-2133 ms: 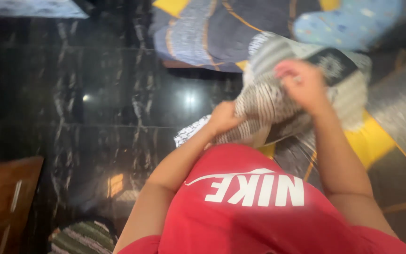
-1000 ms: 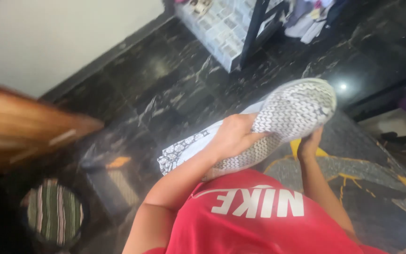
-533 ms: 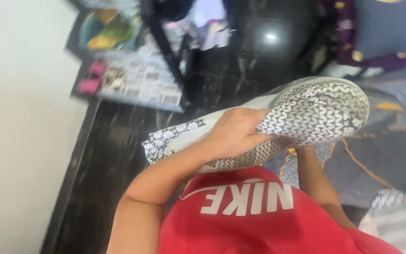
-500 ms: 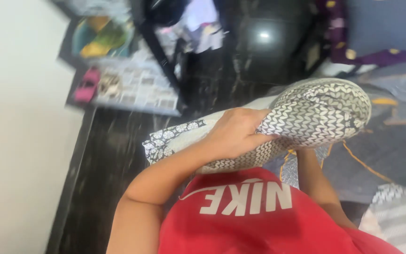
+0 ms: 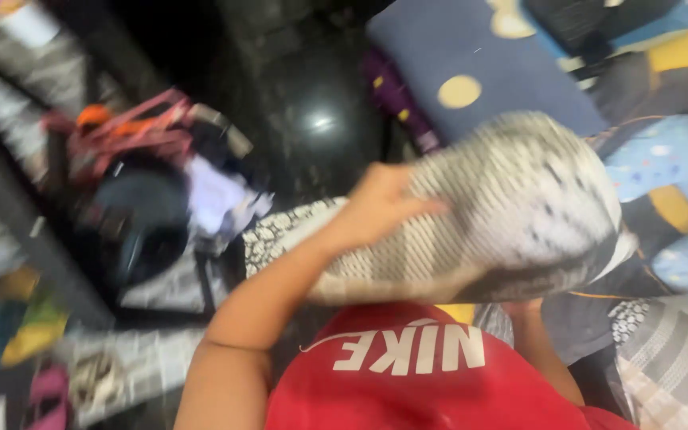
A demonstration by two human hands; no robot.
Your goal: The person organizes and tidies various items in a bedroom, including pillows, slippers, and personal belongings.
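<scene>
Left hand (image 5: 376,209) raised in front of the chest, bare forearm angled up and right, elbow bent, fingers curled over in a closed grip. Right forearm rises below and right of that grip; right hand hidden, state unreadable. Frame blurred.

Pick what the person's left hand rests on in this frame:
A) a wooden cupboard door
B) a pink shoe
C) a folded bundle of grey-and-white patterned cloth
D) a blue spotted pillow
C: the left hand lies on top of the patterned cloth bundle, held in front of the red shirt.
</scene>
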